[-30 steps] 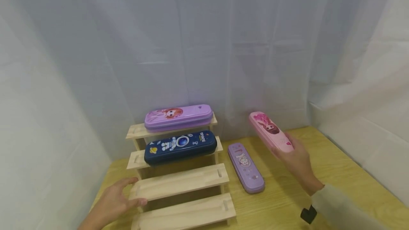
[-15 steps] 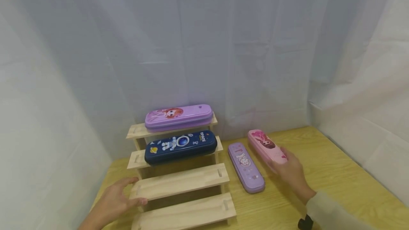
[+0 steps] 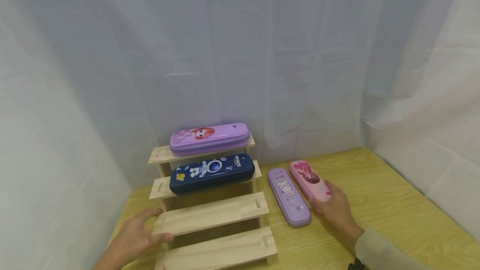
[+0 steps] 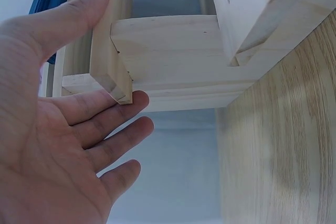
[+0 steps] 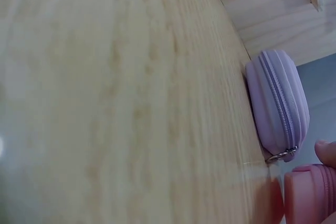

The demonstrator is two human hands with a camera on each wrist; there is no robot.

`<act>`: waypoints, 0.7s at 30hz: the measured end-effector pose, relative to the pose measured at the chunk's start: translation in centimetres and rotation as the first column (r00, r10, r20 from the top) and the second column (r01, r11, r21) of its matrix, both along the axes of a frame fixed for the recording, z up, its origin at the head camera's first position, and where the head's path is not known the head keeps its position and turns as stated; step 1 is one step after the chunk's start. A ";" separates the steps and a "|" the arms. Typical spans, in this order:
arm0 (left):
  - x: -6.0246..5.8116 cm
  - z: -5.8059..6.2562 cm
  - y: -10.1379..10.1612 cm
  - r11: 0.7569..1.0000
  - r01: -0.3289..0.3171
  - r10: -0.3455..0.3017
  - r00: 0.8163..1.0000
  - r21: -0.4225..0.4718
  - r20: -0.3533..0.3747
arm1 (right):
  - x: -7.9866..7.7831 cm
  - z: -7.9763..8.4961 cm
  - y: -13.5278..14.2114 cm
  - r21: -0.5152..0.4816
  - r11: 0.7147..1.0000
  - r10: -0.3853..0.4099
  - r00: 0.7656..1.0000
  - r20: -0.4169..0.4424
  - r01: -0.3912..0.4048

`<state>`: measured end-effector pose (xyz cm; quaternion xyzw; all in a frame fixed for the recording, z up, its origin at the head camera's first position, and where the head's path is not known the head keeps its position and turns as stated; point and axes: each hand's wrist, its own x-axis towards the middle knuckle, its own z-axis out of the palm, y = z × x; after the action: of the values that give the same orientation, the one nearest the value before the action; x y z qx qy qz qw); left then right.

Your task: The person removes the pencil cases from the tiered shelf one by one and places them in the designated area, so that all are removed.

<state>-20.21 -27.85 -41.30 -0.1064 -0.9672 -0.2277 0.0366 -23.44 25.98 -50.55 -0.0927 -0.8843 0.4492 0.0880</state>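
Note:
At the near end of a pink pencil case with a cartoon girl on its lid, my right hand grips its sides. The case lies at table level, right of a lilac pencil case with a rabbit design. In the right wrist view only the end of the pink case and some fingertips show. My left hand holds the left end of a stepped wooden rack, thumb and fingers about a board end. In the left wrist view the lower fingers are loosely extended.
A purple pencil case lies on the rack's top step, a navy space pencil case on the step below. The two lower steps show bare wood. Pale curtains surround the wooden table at the back and sides.
My right hand has lowered the pink pencil case from the air to the table beside the lilac one, shifting slightly left. The left hand and the rack have stayed in place.

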 end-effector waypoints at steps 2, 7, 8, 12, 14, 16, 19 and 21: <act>0.0 0.0 0.0 1.000 -0.004 0.004 1.000 -0.002 -0.001 | 0.0 -0.3 -0.1 0.020 1.000 0.000 1.000 -0.002 0.000; 0.0 -0.1 0.0 1.000 -0.004 0.004 1.000 -0.007 -0.008 | 0.2 -0.7 -0.2 0.019 1.000 -0.009 1.000 -0.009 0.009; 0.0 -0.1 0.0 1.000 -0.004 0.004 1.000 -0.011 -0.006 | 0.3 -0.8 -0.2 0.014 1.000 -0.009 1.000 -0.008 0.010; -0.1 -0.1 -0.1 1.000 -0.004 0.004 1.000 -0.024 0.000 | 0.5 -0.9 -0.3 0.007 1.000 -0.008 1.000 -0.020 0.008; -0.1 -0.1 -0.1 1.000 -0.004 0.004 1.000 -0.027 0.006 | 0.5 -1.0 -0.4 0.008 1.000 -0.007 1.000 -0.027 0.007; -0.1 -0.1 -0.1 1.000 -0.004 0.004 1.000 -0.026 0.012 | 0.6 -1.1 -0.4 0.003 1.000 -0.006 1.000 -0.022 0.006; -0.1 0.0 -0.1 1.000 0.003 -0.002 1.000 -0.026 0.016 | 0.7 -1.1 -0.3 -0.013 1.000 -0.001 1.000 -0.006 0.001; -0.1 0.1 -0.1 1.000 0.005 -0.005 1.000 -0.024 0.018 | 0.7 -1.1 -0.3 -0.034 0.999 0.002 1.000 0.007 -0.002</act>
<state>-20.28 -27.98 -41.23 -0.1072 -0.9699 -0.2171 0.0262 -22.69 25.70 -51.62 -0.0947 -0.8770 0.4637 0.0827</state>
